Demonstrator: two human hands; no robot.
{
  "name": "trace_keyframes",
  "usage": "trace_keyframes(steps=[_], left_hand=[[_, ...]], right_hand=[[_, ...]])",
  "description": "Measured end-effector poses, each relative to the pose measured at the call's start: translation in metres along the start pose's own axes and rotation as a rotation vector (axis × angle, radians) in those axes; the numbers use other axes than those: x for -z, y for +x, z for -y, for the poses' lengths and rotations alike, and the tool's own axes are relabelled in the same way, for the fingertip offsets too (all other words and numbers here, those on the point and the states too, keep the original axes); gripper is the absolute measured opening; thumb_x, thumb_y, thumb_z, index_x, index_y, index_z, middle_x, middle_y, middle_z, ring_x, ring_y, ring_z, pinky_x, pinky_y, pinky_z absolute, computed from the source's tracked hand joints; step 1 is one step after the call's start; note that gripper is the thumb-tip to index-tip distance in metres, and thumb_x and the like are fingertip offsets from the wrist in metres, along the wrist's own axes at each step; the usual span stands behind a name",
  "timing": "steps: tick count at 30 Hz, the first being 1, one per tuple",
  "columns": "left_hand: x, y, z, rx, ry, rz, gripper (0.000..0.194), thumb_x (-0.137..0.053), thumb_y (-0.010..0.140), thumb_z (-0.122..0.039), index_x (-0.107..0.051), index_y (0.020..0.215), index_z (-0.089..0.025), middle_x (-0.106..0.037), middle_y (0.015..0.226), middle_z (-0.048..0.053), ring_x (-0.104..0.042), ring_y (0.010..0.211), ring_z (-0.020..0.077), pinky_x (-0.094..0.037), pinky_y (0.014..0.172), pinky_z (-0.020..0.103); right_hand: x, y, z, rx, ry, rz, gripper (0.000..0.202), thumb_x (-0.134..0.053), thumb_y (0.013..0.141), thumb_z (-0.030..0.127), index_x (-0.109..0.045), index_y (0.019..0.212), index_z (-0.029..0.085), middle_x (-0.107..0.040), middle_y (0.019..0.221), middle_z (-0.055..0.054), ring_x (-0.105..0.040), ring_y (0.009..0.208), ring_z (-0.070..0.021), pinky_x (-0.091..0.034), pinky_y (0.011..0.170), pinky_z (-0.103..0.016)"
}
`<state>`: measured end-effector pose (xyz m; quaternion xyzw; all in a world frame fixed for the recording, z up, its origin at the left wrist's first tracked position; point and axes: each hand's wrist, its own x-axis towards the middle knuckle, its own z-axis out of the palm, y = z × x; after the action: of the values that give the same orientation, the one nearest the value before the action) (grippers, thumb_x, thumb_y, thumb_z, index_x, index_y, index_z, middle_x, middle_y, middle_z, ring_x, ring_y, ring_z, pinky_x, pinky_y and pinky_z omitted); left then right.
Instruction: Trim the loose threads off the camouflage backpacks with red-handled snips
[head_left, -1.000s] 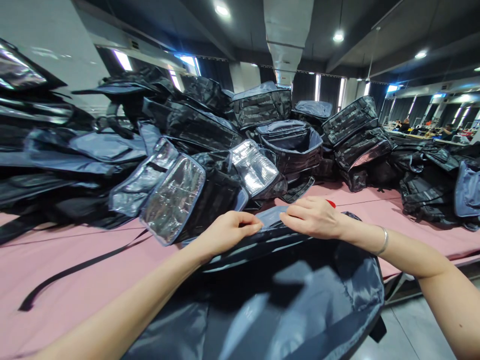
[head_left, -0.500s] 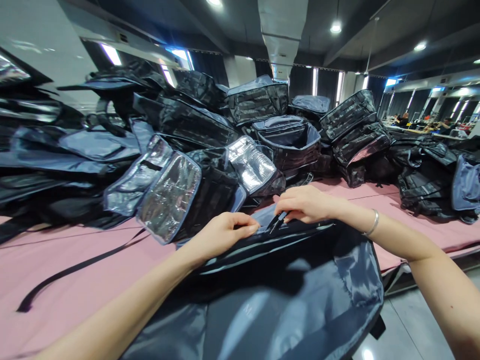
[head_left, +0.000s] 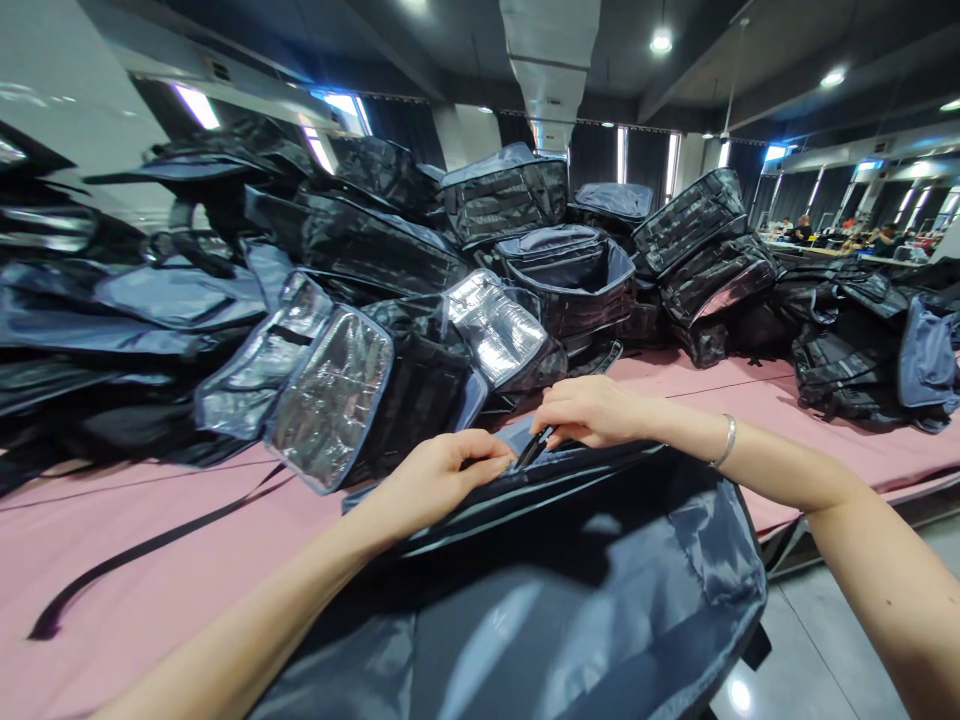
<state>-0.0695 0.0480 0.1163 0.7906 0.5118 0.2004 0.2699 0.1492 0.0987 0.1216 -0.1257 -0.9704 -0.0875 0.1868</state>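
Observation:
A large dark bag lies gaping in front of me, its blue-grey lining showing. My left hand pinches the bag's far edge between thumb and fingers. Just to its right, my right hand, with a silver bangle at the wrist, is closed round a small black tool that looks like thread snips. Its narrow tips point down and left at the edge beside my left fingertips. My fingers hide most of its grip, and any thread between the tips is too small to make out.
A heap of black camouflage bags with grey linings covers the back of the pink-topped table. Two silver-lined flaps hang open nearest me. A loose black strap lies at left. Tiled floor shows at right; people sit far off.
The tool and my right hand have shifted slightly left and down, closer to my left fingertips. My left hand keeps its pinch on the bag's edge. The view has turned a little.

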Motion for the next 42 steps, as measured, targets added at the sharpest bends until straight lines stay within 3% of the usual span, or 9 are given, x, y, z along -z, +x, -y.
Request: trace_keyframes(steps=[4, 7, 12, 17, 24, 30, 35, 39, 42], left_hand=[[-0.002, -0.002, -0.001, -0.012, 0.024, -0.005, 0.038, -0.050, 0.070, -0.054, -0.066, 0.076, -0.020, -0.069, 0.080, 0.003, -0.060, 0.081, 0.0223, -0.044, 0.075, 0.030], [-0.005, -0.004, 0.001, -0.051, 0.089, -0.118, 0.038, -0.047, 0.074, -0.052, -0.064, 0.086, -0.020, -0.068, 0.084, 0.003, -0.059, 0.077, 0.0197, -0.045, 0.071, 0.029], [-0.016, -0.010, 0.001, -0.319, 0.378, -0.408, 0.025, -0.041, 0.082, -0.035, -0.061, 0.082, -0.021, -0.063, 0.085, 0.003, -0.059, 0.080, 0.0171, -0.046, 0.073, 0.028], [-0.031, -0.017, -0.001, -0.519, 0.675, -0.493, 0.029, -0.035, 0.083, -0.019, -0.064, 0.086, -0.021, -0.061, 0.086, 0.004, -0.058, 0.070, 0.0146, -0.045, 0.062, 0.026], [-0.048, -0.014, -0.006, -0.531, 0.821, -0.617, 0.019, -0.049, 0.084, -0.030, -0.062, 0.080, -0.017, -0.060, 0.078, 0.006, -0.055, 0.070, 0.0189, -0.045, 0.065, 0.032], [-0.048, -0.012, -0.009, -0.561, 0.654, -0.557, 0.022, -0.043, 0.088, -0.027, -0.061, 0.077, -0.019, -0.062, 0.078, 0.004, -0.055, 0.072, 0.0155, -0.045, 0.069, 0.029], [-0.044, -0.014, -0.016, -0.463, 0.409, -0.498, 0.026, -0.043, 0.086, -0.035, -0.060, 0.073, -0.020, -0.062, 0.078, 0.003, -0.057, 0.073, 0.0145, -0.045, 0.072, 0.028], [-0.028, -0.014, -0.012, -0.386, 0.220, -0.355, 0.033, -0.042, 0.084, -0.043, -0.061, 0.069, -0.021, -0.064, 0.080, 0.003, -0.059, 0.077, 0.0159, -0.046, 0.075, 0.027], [-0.012, -0.014, -0.001, -0.288, 0.147, -0.332, 0.037, -0.039, 0.083, -0.048, -0.064, 0.082, -0.022, -0.065, 0.087, 0.004, -0.059, 0.083, 0.0180, -0.045, 0.079, 0.027]], right_hand=[[-0.004, -0.001, -0.001, 0.009, -0.014, -0.021, 0.014, -0.053, 0.089, 0.025, -0.062, 0.093, 0.016, -0.062, 0.083, -0.005, -0.054, 0.079, -0.0155, -0.039, 0.068, -0.024], [-0.005, -0.004, -0.002, -0.011, -0.022, -0.045, 0.015, -0.051, 0.090, 0.026, -0.062, 0.092, 0.016, -0.062, 0.081, -0.005, -0.054, 0.077, -0.0155, -0.038, 0.067, -0.024], [0.006, -0.019, -0.007, -0.065, -0.060, -0.110, 0.019, -0.049, 0.091, 0.030, -0.061, 0.096, 0.016, -0.063, 0.087, -0.006, -0.055, 0.079, -0.0156, -0.038, 0.068, -0.025], [0.019, -0.037, -0.003, 0.006, -0.226, -0.076, 0.021, -0.046, 0.092, 0.029, -0.060, 0.099, 0.016, -0.063, 0.083, -0.005, -0.052, 0.075, -0.0153, -0.034, 0.062, -0.026], [0.004, -0.045, -0.001, -0.035, -0.386, -0.104, 0.020, -0.045, 0.093, 0.031, -0.060, 0.092, 0.017, -0.063, 0.082, -0.004, -0.051, 0.073, -0.0150, -0.030, 0.058, -0.027], [0.004, -0.040, 0.001, 0.011, -0.427, -0.152, 0.021, -0.044, 0.094, 0.029, -0.060, 0.090, 0.017, -0.062, 0.079, -0.003, -0.049, 0.072, -0.0145, -0.028, 0.057, -0.028], [0.002, -0.037, 0.004, 0.049, -0.419, -0.147, 0.023, -0.041, 0.095, 0.027, -0.059, 0.087, 0.017, -0.062, 0.079, -0.003, -0.048, 0.071, -0.0142, -0.026, 0.058, -0.028], [0.003, -0.039, 0.004, -0.003, -0.345, -0.132, 0.022, -0.043, 0.094, 0.028, -0.061, 0.088, 0.016, -0.060, 0.075, -0.004, -0.049, 0.070, -0.0150, -0.029, 0.058, -0.027], [0.005, -0.039, 0.003, -0.064, -0.248, -0.136, 0.021, -0.045, 0.093, 0.029, -0.061, 0.096, 0.016, -0.060, 0.078, -0.005, -0.051, 0.074, -0.0153, -0.034, 0.062, -0.025]])
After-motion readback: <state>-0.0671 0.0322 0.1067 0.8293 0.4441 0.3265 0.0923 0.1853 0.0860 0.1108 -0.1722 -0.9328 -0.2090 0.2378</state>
